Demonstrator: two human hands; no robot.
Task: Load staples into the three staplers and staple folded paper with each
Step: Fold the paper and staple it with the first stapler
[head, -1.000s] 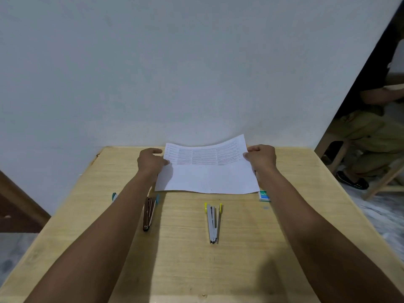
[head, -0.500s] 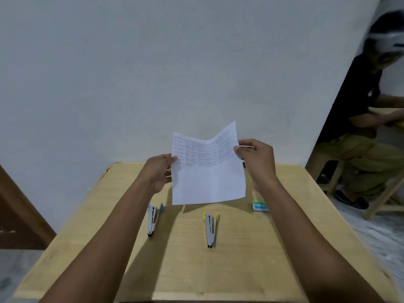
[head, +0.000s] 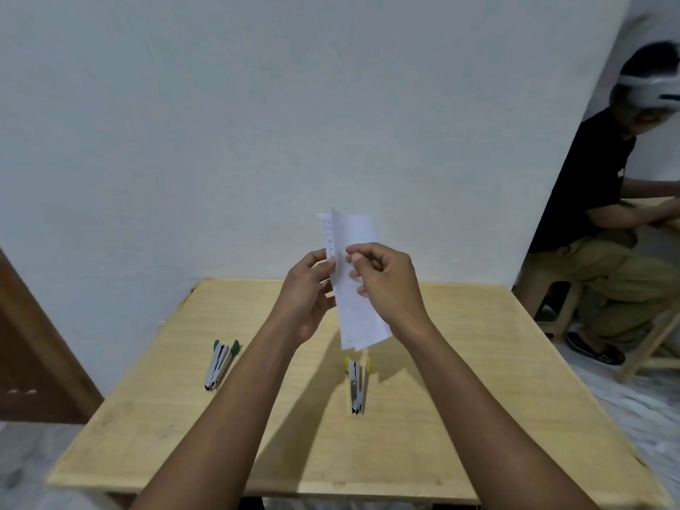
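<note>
I hold a white printed sheet of paper [head: 355,288] upright above the table, folded nearly in half along its length. My left hand [head: 307,288] pinches its left edge and my right hand [head: 386,281] pinches the right half against it. On the wooden table [head: 460,417] lie two metal staplers: one with green ends [head: 219,360] at the left and one with yellow ends [head: 356,382] in the middle, below the paper. A third stapler and the staple box are hidden from view.
A white wall stands behind the table. A seated person [head: 618,222] in a black shirt is at the right, beside a wooden chair leg [head: 644,347]. A brown wooden piece [head: 33,344] stands at the left.
Both hands lifted the sheet off the table and brought its two halves together into a lengthwise fold. The camera tilted up, and the staple box dropped out of sight behind my right arm.
</note>
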